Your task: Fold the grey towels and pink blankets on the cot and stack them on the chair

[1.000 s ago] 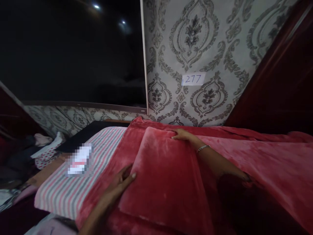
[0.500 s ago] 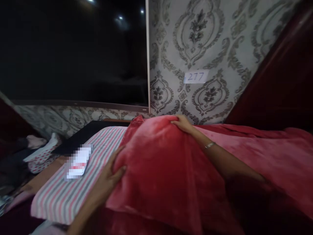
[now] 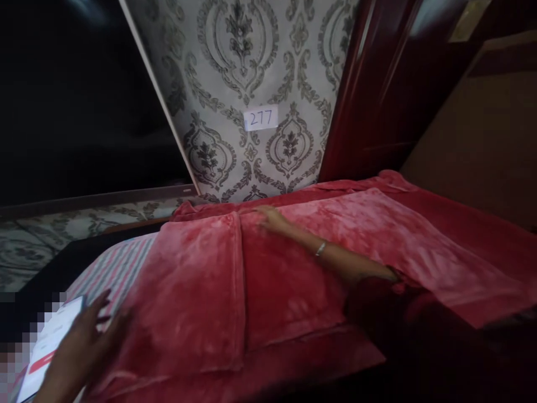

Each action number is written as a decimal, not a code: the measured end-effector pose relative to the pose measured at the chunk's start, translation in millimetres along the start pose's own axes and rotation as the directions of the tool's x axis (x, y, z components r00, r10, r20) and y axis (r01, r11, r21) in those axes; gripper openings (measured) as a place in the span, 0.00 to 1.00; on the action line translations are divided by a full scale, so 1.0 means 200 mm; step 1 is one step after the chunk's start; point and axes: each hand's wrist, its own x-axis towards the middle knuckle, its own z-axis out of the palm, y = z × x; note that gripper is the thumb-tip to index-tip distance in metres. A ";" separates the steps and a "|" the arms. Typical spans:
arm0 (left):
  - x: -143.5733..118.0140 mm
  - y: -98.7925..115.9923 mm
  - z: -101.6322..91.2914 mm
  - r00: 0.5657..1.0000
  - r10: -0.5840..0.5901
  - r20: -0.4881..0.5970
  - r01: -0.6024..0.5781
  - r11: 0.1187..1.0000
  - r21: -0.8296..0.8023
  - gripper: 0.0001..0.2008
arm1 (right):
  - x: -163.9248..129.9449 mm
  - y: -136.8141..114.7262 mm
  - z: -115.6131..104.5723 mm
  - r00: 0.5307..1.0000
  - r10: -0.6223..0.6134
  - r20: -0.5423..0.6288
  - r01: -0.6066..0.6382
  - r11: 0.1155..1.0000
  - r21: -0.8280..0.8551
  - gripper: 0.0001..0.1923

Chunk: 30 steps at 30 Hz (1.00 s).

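Observation:
A plush red-pink blanket lies spread across the surface, its left end folded over into a flat panel. Beside that fold, my left hand is open with fingers apart, over the edge between the blanket and a striped cloth; blur hides whether it touches. My right hand, a silver bracelet on its wrist, rests open on the blanket's far part, just right of the fold's seam. A lit phone lies on the striped cloth, partly behind my left hand.
A large dark screen stands at the back left. Patterned wallpaper carries a paper label reading 277. Dark red glossy panelling and a brown board bound the right side.
Both hands have let go of the bunched blanket end, which now lies flat over part of the striped cloth. My left hand has moved left and down; the view has swung right.

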 end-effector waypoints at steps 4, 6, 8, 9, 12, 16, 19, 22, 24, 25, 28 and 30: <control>0.14 0.43 0.00 0.953 0.298 0.060 -0.295 0.954 -0.058 0.37 | -0.45 0.38 -0.35 0.945 0.264 -0.194 -0.273 0.962 -0.021 0.25; 0.16 0.70 0.10 0.859 0.492 0.142 -0.476 0.869 -0.132 0.37 | -0.71 0.54 -0.52 0.873 0.385 -0.300 -0.407 0.913 -0.012 0.24; 0.15 0.95 0.24 0.743 0.627 0.231 -0.602 0.779 -0.177 0.36 | -0.97 0.67 -0.67 0.782 0.488 -0.387 -0.532 0.847 -0.007 0.24; 0.13 1.07 0.31 0.682 0.678 0.274 -0.651 0.734 -0.195 0.36 | -1.09 0.73 -0.74 0.732 0.534 -0.423 -0.591 0.807 -0.005 0.24; 0.01 1.38 0.51 0.490 0.789 0.371 -0.762 0.594 -0.257 0.32 | -1.43 0.84 -0.91 0.573 0.654 -0.494 -0.760 0.650 -0.020 0.24; -0.24 1.62 0.68 0.308 0.883 0.353 -0.833 0.430 -0.349 0.28 | -1.73 0.92 -1.02 0.391 0.771 -0.503 -0.911 0.403 -0.090 0.26; -0.41 1.65 0.76 0.283 0.918 0.277 -0.855 0.372 -0.362 0.28 | -1.86 0.97 -1.04 0.334 0.810 -0.482 -0.939 0.329 -0.098 0.25; -0.48 1.61 0.81 0.273 0.941 0.200 -0.865 0.331 -0.376 0.28 | -1.91 1.02 -1.05 0.318 0.843 -0.433 -0.947 0.299 -0.114 0.22; -0.47 1.58 0.85 0.270 0.949 0.164 -0.862 0.314 -0.397 0.27 | -1.92 1.04 -1.06 0.310 0.860 -0.405 -0.951 0.285 -0.123 0.23; -0.45 1.57 0.87 0.273 0.950 0.149 -0.857 0.311 -0.412 0.26 | -1.91 1.05 -1.06 0.304 0.867 -0.394 -0.953 0.277 -0.125 0.25; -0.38 1.57 0.92 0.323 0.941 0.102 -0.826 0.333 -0.456 0.25 | -1.89 1.07 -1.06 0.293 0.881 -0.372 -0.956 0.264 -0.129 0.27; -0.34 1.57 0.95 0.325 0.940 0.101 -0.832 0.335 -0.442 0.26 | -1.88 1.07 -1.04 0.310 0.876 -0.369 -0.951 0.279 -0.136 0.26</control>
